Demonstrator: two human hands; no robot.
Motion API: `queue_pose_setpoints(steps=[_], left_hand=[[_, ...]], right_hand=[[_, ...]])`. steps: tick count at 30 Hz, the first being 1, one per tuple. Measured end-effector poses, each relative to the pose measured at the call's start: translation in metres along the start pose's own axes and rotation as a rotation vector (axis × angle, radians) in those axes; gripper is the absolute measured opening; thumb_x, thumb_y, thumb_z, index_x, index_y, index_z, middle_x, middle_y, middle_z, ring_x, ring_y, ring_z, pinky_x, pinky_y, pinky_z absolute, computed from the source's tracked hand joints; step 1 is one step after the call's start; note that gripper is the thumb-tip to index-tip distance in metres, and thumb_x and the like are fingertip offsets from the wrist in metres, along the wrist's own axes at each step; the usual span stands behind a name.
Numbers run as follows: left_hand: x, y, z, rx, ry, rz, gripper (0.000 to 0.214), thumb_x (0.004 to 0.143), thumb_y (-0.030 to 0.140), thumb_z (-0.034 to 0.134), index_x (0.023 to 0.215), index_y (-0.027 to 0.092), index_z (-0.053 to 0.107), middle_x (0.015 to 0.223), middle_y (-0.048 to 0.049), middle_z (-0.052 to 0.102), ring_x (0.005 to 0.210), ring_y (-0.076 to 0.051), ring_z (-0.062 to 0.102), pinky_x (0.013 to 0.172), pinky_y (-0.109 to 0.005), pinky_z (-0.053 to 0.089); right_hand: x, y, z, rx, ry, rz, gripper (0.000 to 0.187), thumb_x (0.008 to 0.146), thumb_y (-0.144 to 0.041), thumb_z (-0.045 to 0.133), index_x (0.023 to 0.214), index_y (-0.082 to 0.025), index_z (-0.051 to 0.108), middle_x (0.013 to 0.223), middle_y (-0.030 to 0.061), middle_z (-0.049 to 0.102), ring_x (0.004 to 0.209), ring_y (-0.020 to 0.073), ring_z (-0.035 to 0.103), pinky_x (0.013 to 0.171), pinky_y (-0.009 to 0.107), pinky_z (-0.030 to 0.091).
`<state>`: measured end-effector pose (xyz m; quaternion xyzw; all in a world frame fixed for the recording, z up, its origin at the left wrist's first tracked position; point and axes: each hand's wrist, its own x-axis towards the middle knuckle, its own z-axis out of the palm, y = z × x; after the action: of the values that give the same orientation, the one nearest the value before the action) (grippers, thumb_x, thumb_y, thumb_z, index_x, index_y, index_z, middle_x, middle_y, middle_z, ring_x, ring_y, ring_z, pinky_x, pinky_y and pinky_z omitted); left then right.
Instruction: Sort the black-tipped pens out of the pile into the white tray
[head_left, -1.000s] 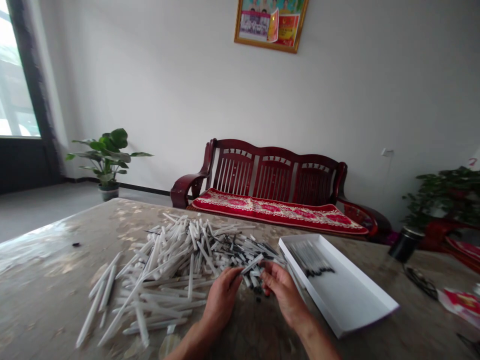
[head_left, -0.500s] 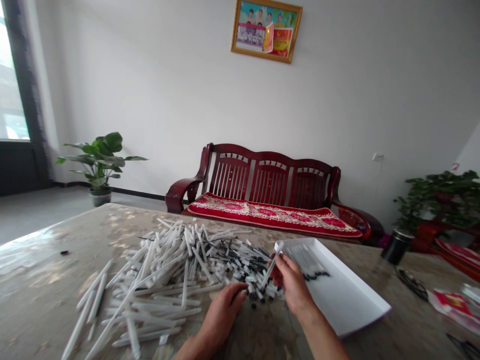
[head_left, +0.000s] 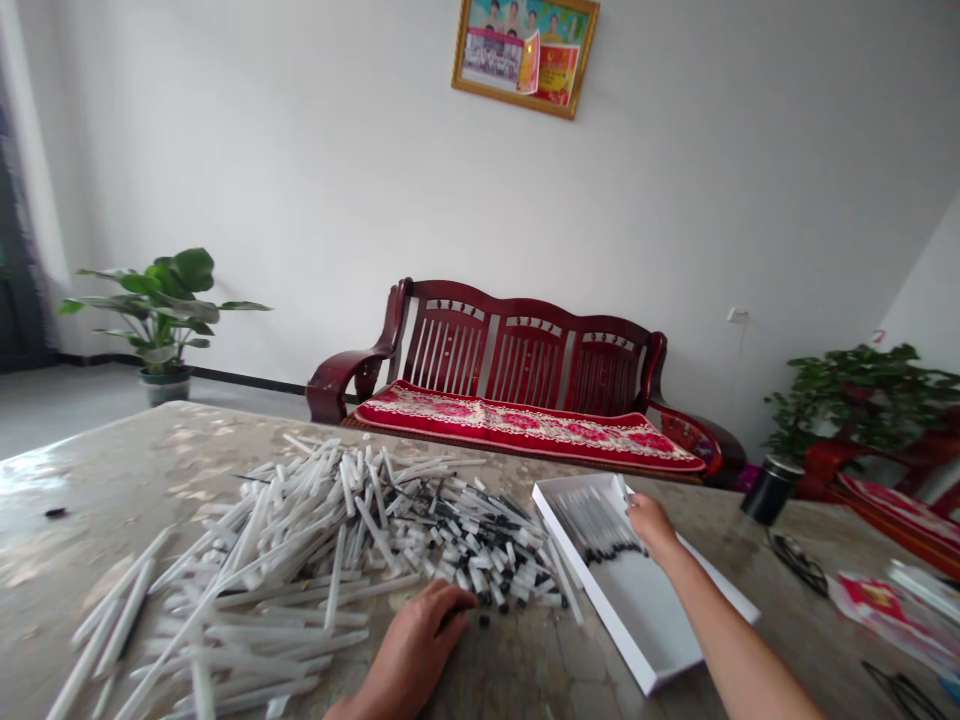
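My right hand is closed on a clear pen, at the far right end of a row of pens lying in a shallow white box. Those pens have clear barrels and black ends. My left hand rests on the table with its fingers curled together, just in front of a heap of pen caps, clear with black parts. Whatever its fingers may hold is hidden. Left of the caps spreads a large pile of whitish pen barrels.
On the right of the marbled table stand a black canister, a dark cable and a red-and-clear plastic packet. Behind is a red wooden bench. A potted plant stands at left.
My right hand has moved right, from above the caps to the pen row in the box, carrying the pen. My left hand stays by the caps. The view has shifted slightly right.
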<state>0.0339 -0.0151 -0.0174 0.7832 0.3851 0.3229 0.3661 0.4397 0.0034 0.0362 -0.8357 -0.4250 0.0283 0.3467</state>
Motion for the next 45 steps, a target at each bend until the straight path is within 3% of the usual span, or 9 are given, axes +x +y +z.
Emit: queue_pose_setpoints(steps=[4, 9, 15, 18, 22, 28, 32, 39, 45], left_hand=[[0.0, -0.001, 0.0, -0.01, 0.003, -0.013, 0.024, 0.085, 0.022, 0.051, 0.093, 0.023, 0.074, 0.093, -0.0047, 0.072, 0.089, -0.02, 0.066, 0.083, -0.026, 0.047], [0.001, -0.006, 0.0, -0.035, 0.017, -0.009, 0.025, 0.087, 0.023, 0.05, 0.093, 0.023, 0.074, 0.094, -0.0052, 0.073, 0.089, -0.02, 0.066, 0.083, -0.026, 0.048], [-0.001, -0.005, 0.0, -0.043, 0.021, -0.002, 0.023, 0.086, 0.022, 0.053, 0.091, 0.024, 0.075, 0.092, -0.0048, 0.073, 0.087, -0.02, 0.067, 0.081, -0.025, 0.048], [-0.001, -0.004, 0.0, -0.046, 0.026, -0.001, 0.022, 0.085, 0.021, 0.054, 0.09, 0.025, 0.075, 0.091, -0.0045, 0.073, 0.086, -0.02, 0.067, 0.08, -0.025, 0.048], [-0.001, -0.004, 0.0, -0.047, 0.036, 0.005, 0.022, 0.084, 0.021, 0.055, 0.089, 0.024, 0.075, 0.09, -0.0048, 0.073, 0.086, -0.02, 0.067, 0.08, -0.026, 0.048], [0.0, -0.004, 0.0, -0.055, 0.045, 0.018, 0.023, 0.083, 0.02, 0.054, 0.09, 0.023, 0.075, 0.09, -0.0052, 0.073, 0.087, -0.021, 0.067, 0.082, -0.027, 0.048], [0.001, -0.003, 0.0, -0.064, 0.062, 0.008, 0.024, 0.082, 0.02, 0.053, 0.09, 0.023, 0.075, 0.091, -0.0051, 0.073, 0.089, -0.021, 0.067, 0.084, -0.028, 0.048], [0.0, 0.001, -0.003, -0.079, 0.067, -0.008, 0.026, 0.081, 0.019, 0.051, 0.091, 0.022, 0.075, 0.093, -0.0056, 0.074, 0.091, -0.021, 0.067, 0.085, -0.028, 0.048], [-0.001, 0.004, -0.002, -0.079, 0.08, -0.018, 0.027, 0.081, 0.018, 0.051, 0.092, 0.022, 0.075, 0.094, -0.0055, 0.073, 0.092, -0.021, 0.066, 0.086, -0.028, 0.047]], right_hand=[[0.019, 0.022, 0.01, -0.229, -0.044, 0.097, 0.032, 0.073, -0.016, 0.053, 0.096, -0.017, 0.076, 0.094, 0.0139, 0.075, 0.09, 0.0261, 0.069, 0.071, 0.028, 0.046], [0.034, 0.029, 0.025, -0.381, -0.07, 0.092, 0.041, 0.082, -0.019, 0.049, 0.117, -0.019, 0.07, 0.111, 0.0139, 0.072, 0.103, 0.0263, 0.068, 0.079, 0.028, 0.047], [0.028, 0.031, 0.03, -0.503, -0.138, 0.019, 0.036, 0.087, -0.022, 0.046, 0.112, -0.022, 0.072, 0.113, 0.0131, 0.072, 0.103, 0.0269, 0.067, 0.079, 0.03, 0.047], [0.017, 0.025, 0.026, -0.54, -0.149, -0.019, 0.039, 0.089, -0.022, 0.043, 0.118, -0.023, 0.068, 0.115, 0.0125, 0.071, 0.104, 0.0263, 0.067, 0.08, 0.03, 0.047], [-0.007, 0.01, 0.017, -0.586, -0.12, -0.069, 0.039, 0.09, -0.021, 0.045, 0.123, -0.012, 0.064, 0.114, 0.02, 0.068, 0.107, 0.0295, 0.064, 0.086, 0.036, 0.046], [-0.078, -0.011, 0.009, -0.518, -0.126, -0.345, 0.04, 0.092, -0.02, 0.041, 0.129, -0.018, 0.057, 0.124, 0.0126, 0.063, 0.115, 0.0244, 0.059, 0.094, 0.032, 0.043], [-0.114, -0.025, 0.018, -0.465, -0.212, -0.333, 0.041, 0.092, -0.014, 0.036, 0.128, -0.014, 0.056, 0.126, 0.016, 0.062, 0.115, 0.0239, 0.06, 0.092, 0.03, 0.044], [-0.135, -0.051, 0.039, -0.331, -0.285, -0.336, 0.045, 0.09, -0.009, 0.031, 0.125, -0.011, 0.059, 0.126, 0.0156, 0.064, 0.119, 0.0208, 0.059, 0.097, 0.027, 0.041], [-0.141, -0.058, 0.032, -0.363, -0.261, -0.339, 0.043, 0.09, -0.012, 0.032, 0.122, -0.017, 0.06, 0.122, 0.0106, 0.067, 0.108, 0.0191, 0.064, 0.086, 0.024, 0.045]])
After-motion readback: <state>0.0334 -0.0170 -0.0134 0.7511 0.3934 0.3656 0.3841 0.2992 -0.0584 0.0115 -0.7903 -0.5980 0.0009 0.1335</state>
